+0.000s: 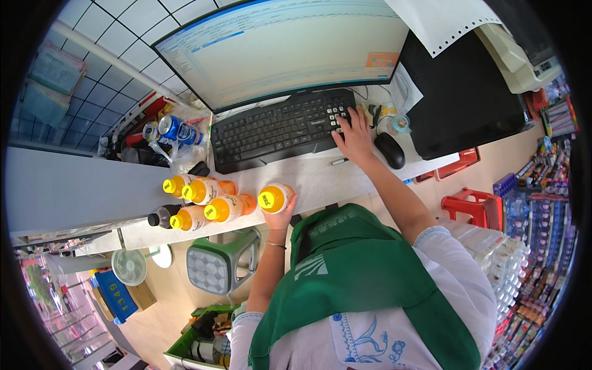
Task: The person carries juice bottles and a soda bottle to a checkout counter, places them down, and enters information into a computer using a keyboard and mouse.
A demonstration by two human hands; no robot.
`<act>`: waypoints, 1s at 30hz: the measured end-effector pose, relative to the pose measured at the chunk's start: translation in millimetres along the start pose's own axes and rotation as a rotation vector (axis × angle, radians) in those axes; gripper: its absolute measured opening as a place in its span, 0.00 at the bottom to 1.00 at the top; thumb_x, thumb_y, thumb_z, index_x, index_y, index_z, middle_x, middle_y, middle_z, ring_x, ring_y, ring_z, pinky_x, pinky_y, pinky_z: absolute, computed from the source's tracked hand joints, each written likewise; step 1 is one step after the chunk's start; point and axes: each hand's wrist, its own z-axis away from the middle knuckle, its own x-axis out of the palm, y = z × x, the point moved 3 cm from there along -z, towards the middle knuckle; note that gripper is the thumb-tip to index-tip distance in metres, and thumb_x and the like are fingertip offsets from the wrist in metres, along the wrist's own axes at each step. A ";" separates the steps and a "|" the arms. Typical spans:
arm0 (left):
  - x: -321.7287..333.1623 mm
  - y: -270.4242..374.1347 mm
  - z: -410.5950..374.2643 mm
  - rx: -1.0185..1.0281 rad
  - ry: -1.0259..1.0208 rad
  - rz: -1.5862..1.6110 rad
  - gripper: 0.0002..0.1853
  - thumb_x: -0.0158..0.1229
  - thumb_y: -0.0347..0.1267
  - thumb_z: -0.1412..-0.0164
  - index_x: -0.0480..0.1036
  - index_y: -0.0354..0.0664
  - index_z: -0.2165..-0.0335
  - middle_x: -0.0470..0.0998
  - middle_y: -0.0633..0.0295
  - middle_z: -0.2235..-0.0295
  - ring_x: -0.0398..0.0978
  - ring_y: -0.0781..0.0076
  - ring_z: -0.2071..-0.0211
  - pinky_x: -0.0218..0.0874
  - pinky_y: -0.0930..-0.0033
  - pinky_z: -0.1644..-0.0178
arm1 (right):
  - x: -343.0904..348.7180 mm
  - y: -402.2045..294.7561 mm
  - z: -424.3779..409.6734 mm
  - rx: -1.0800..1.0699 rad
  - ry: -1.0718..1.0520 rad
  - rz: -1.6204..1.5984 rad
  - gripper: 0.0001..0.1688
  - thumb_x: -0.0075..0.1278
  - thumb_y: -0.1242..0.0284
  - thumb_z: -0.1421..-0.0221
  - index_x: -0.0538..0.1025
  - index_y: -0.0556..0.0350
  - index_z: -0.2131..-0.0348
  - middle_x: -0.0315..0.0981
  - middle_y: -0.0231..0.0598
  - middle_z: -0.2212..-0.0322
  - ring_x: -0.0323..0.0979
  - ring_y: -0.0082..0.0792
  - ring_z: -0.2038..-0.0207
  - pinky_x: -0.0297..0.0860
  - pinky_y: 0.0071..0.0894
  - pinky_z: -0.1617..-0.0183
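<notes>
My left hand (281, 217) is wrapped around an orange drink bottle (283, 192) with a yellow cap, at the front of the white counter (333, 182). Over on the black keyboard (273, 132), my right hand (357, 138) rests with fingers spread on the number pad and holds nothing. A black mouse (390, 151) lies just right of that wrist, and a pen (340, 161) lies below the keyboard. Left of the held bottle stand several similar orange bottles (226, 208) and a dark bottle (165, 216) with a black cap. Behind the keyboard, the monitor (282, 46) is lit.
Blue cans (175, 127) and plastic bags crowd the counter's left end. To the right are a black flat-topped case (455, 101), a printer (511, 60) and perforated paper (444, 23). Below are a grey-green stool (208, 266), a fan (129, 267) and a red stool (471, 206).
</notes>
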 end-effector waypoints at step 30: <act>1.9 -1.6 7.3 -0.071 -0.003 0.234 0.32 0.74 0.35 0.57 0.70 0.36 0.54 0.75 0.52 0.58 0.74 0.54 0.55 0.65 0.58 0.51 | -16.9 -114.8 47.5 -0.186 -0.567 -0.761 0.34 0.62 0.66 0.52 0.69 0.56 0.47 0.64 0.48 0.49 0.72 0.45 0.55 0.71 0.39 0.51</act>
